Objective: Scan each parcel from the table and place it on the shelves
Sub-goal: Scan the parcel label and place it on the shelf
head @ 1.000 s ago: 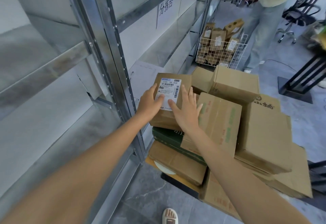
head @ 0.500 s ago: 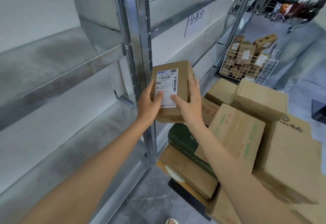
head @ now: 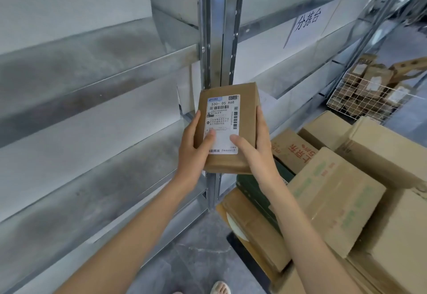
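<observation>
Metal shelves (head: 97, 67) behind | parcel (head: 231, 129) clasped between left hand (head: 194, 152), right hand (head: 256, 152) fingers

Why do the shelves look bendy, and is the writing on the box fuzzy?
Head view: the wide lens curves the metal shelves; the parcel label's big code reads sharp, its small print stays fuzzy; the wire basket far off looks soft; light is even, without glare.

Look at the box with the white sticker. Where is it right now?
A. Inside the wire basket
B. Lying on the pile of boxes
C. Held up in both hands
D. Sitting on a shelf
C: the parcel is clasped between the left hand and right hand, in front of the shelf post.
</observation>
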Demonstrator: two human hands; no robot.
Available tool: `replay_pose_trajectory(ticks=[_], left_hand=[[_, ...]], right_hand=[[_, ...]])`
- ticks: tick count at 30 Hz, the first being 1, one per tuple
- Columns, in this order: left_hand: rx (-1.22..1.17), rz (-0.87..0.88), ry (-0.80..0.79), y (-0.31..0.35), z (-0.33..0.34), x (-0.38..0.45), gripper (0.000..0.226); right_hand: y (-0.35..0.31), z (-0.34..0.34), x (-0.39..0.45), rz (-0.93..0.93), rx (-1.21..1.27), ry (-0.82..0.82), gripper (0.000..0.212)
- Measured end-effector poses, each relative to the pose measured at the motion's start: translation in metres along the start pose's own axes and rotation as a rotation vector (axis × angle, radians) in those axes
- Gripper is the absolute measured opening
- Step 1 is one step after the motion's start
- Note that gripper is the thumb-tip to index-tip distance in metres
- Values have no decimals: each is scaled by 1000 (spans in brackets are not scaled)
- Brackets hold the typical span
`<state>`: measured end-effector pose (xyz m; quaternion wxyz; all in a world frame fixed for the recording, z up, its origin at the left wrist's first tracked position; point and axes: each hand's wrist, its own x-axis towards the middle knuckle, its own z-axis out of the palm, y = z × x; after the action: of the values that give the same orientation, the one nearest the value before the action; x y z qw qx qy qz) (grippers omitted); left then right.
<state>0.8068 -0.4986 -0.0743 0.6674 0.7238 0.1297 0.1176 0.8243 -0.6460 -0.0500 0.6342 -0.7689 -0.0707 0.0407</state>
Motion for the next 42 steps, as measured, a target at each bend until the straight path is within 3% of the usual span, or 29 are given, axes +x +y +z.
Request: replay_pose_trajectory(ticks=[7,14,24,31,36,42], left_hand=[[-73,-56,8,-11,-25,-37,59],[-46,-58,79,-18,-85,-78,65],[-250,-126,337,-38,-173,-191,63],[-307,-145,523,-49,-241,-284,58],[-334,-145,667,-53,-283,-338,47],[-384,-124,804,-65,-326,-386,57]], right_hand=[[-7,10,-41,-73,-163,-104,100],[-12,58,-82,-30,-47,-212,101],[-37,135,-153,-71,-253,-366,79],[-44,197,-228,-157,-237,-640,86],[-51,243,-273,-148,-206,-708,88],[-60,295,-310,-139,-188,-897,92]])
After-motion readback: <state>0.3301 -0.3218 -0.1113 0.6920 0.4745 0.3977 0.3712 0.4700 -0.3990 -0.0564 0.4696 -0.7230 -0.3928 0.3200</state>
